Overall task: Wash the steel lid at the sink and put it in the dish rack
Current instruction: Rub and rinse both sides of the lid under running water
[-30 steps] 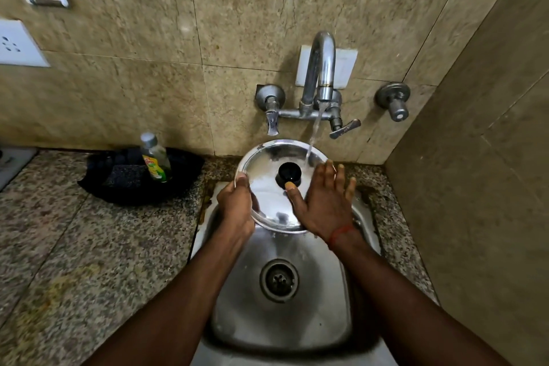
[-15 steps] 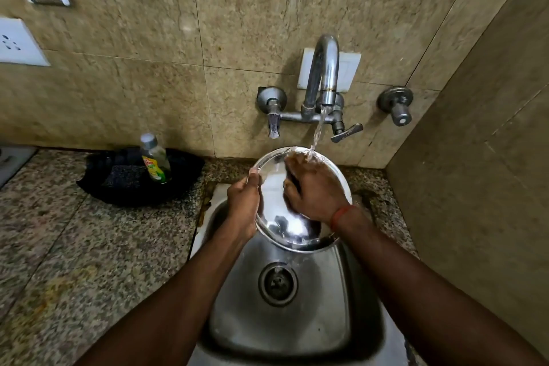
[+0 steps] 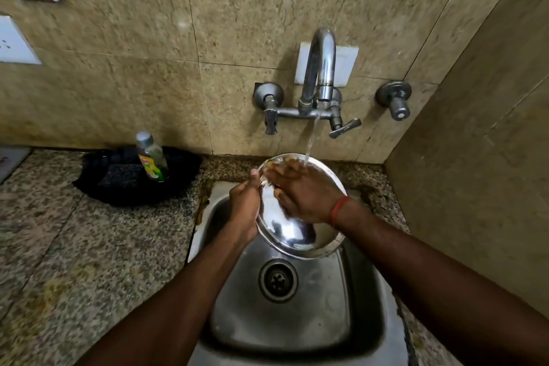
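Left hand (image 3: 245,205) pinched the left rim of the steel lid (image 3: 297,232), thumb on the upper face, other digits hidden behind the rim. Right hand (image 3: 306,192) lay flat on the lid's face, grip spread, not closed on anything, fingertips (image 3: 271,171) reaching toward the far-left rim; slightly blurred. A red thread (image 3: 338,211) circled the right wrist. Lid was held tilted above the back of the sink (image 3: 365,321), near edge lower, not resting on the basin as far as could be seen. Water (image 3: 312,140) ran from the tap (image 3: 322,68) and struck the right hand and the lid's far edge. Drain (image 3: 277,279) sat just below the lid's near edge. On the wall, one lever handle (image 3: 344,128) right of the spout, one handle (image 3: 270,125) left, and a separate knob (image 3: 396,101) further right. On the granite table (image 3: 74,246), left of the sink, a black tray (image 3: 98,184) held a soap bottle (image 3: 151,157), upright, and a dark scrubber (image 3: 121,177). White socket (image 3: 15,41) on the far-left wall.
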